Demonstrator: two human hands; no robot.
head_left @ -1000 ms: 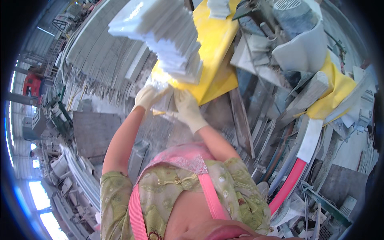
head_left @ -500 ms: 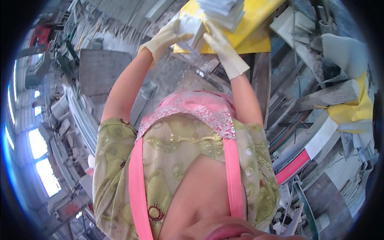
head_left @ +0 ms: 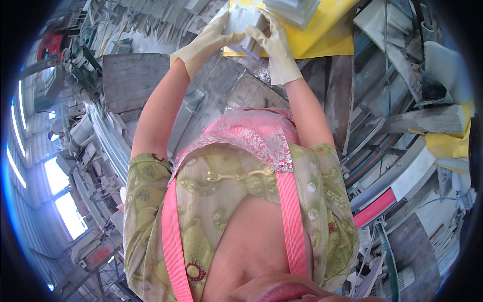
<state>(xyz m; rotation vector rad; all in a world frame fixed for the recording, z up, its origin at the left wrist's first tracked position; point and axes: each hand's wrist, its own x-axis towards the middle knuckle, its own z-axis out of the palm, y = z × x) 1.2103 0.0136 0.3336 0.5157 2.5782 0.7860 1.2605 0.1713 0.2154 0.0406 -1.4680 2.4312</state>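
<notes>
Both my hands wear cream rubber gloves and reach out to the far edge of the view. Between them is a small stack of whitish, tile-like slabs (head_left: 243, 21). My left hand (head_left: 215, 34) grips its left side, thumb along the near face. On its right side my right hand (head_left: 274, 43) presses, fingers bent around the far corner and thumb at the front. A second stack of pale slabs (head_left: 297, 11) stands just to the right on a yellow sheet (head_left: 329, 38). The top of the view cuts off part of both stacks.
A grey board (head_left: 133, 83) stands left of my forearms. To the right lie wooden planks (head_left: 338, 95), a thick beam (head_left: 427, 121) and another yellow cloth (head_left: 448, 143) amid scrap pieces. Long pale strips (head_left: 161, 20) are piled at the far left.
My right hand has shifted from a flat reach to bent fingers around the slabs' corner. The left hand stays on the stack's left side. The whole view has tilted slightly.
</notes>
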